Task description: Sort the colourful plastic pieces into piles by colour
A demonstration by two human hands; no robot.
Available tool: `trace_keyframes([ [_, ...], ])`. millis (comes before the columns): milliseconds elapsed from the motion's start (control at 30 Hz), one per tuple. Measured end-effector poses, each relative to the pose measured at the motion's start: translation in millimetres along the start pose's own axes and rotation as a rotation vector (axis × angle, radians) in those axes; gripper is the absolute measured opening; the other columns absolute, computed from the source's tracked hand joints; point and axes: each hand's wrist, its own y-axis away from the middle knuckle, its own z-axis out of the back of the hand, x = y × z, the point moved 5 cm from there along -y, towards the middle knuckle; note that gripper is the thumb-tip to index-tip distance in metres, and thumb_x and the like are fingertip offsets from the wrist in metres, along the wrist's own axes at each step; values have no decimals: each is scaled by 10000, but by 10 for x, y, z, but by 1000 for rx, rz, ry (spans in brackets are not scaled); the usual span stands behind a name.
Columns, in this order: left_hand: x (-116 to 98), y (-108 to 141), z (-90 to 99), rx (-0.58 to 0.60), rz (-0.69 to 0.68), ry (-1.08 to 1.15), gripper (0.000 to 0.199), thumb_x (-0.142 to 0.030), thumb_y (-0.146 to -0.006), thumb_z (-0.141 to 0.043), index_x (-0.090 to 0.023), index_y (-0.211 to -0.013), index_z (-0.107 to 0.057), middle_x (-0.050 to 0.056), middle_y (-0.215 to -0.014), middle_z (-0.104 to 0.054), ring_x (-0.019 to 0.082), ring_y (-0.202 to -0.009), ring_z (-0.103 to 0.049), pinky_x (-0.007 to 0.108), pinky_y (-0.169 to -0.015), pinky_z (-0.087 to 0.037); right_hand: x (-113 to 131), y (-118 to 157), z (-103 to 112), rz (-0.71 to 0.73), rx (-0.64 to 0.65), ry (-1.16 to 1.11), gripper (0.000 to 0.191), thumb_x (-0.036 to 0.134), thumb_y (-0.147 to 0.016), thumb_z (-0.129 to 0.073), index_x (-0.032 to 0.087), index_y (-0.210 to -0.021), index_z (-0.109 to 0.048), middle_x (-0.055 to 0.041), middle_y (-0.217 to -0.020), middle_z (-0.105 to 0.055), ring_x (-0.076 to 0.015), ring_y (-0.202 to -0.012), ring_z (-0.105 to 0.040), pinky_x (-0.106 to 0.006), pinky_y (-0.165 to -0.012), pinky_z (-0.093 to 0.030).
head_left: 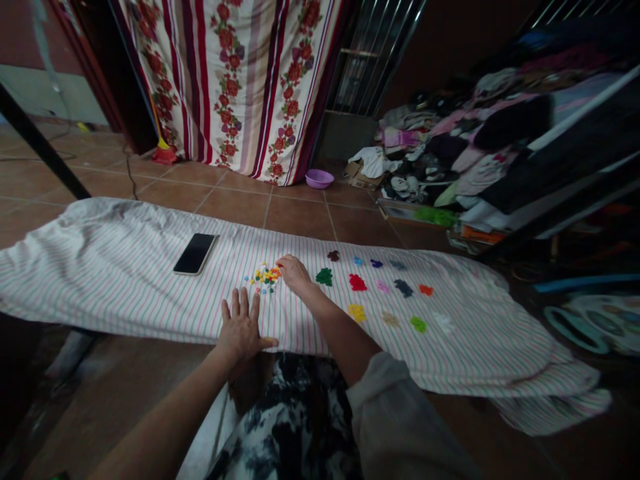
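My left hand (pixel 241 328) lies flat on the striped cloth (pixel 140 293), fingers spread, just below a mixed pile of small colored pieces (pixel 265 275). At the right edge of that pile is my right hand (pixel 294 272), its fingertips pinched together; what they hold, if anything, is too small to name. Single-color heaps are spread to the right: green (pixel 324 277), brown (pixel 333 256), red (pixel 357 283), yellow (pixel 357 313), pink (pixel 383 286), dark gray (pixel 403 288), orange (pixel 426 290) and lime (pixel 419 324), among several others.
A phone (pixel 196 254) rests on the cloth at the left. Beyond the cloth, a purple basin (pixel 319 179) sits on the tiled floor near a flowered curtain (pixel 230 87). Clothes (pixel 450 133) are heaped at the back right.
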Motion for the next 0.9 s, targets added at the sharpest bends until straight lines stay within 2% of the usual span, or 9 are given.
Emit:
trace_keyframes([
  [300, -4, -6, -8, 20, 4, -3, 1150, -812, -663, -439, -109, -1485, -50, 245, -1545, 19, 412, -1425, 70, 611, -1122, -53, -169, 69, 11, -131, -140, -188, 284, 89, -843, -463, 201, -964, -694, -51, -993, -656, -152, -916, -586, -255, -857, -430],
  [500, 13, -21, -62, -29, -14, -8, 1155, -829, -654, -413, -89, -1483, -100, 267, -1541, -20, 445, -1424, 23, 642, -1093, -95, -351, 252, 164, -134, -232, -286, 304, 54, -796, -451, 184, -930, -691, -54, -980, -683, -163, -939, -604, -278, -883, -451],
  [667, 22, -31, -96, -57, -16, -24, 1140, -819, -662, -414, -91, -1484, -106, 262, -1545, -43, 445, -1426, 5, 637, -1092, -99, -726, 535, 438, -216, -396, -359, 301, 99, -778, -448, 202, -917, -693, -38, -966, -688, -163, -918, -619, -292, -877, -471],
  [900, 3, -3, -41, -15, 1, -53, 1125, -805, -679, -410, -86, -1484, -92, 260, -1545, -35, 441, -1427, -1, 627, -1096, -114, -1371, 995, 764, -357, -522, -361, 304, 178, -758, -451, 192, -925, -705, -59, -953, -696, -190, -878, -636, -331, -861, -491],
])
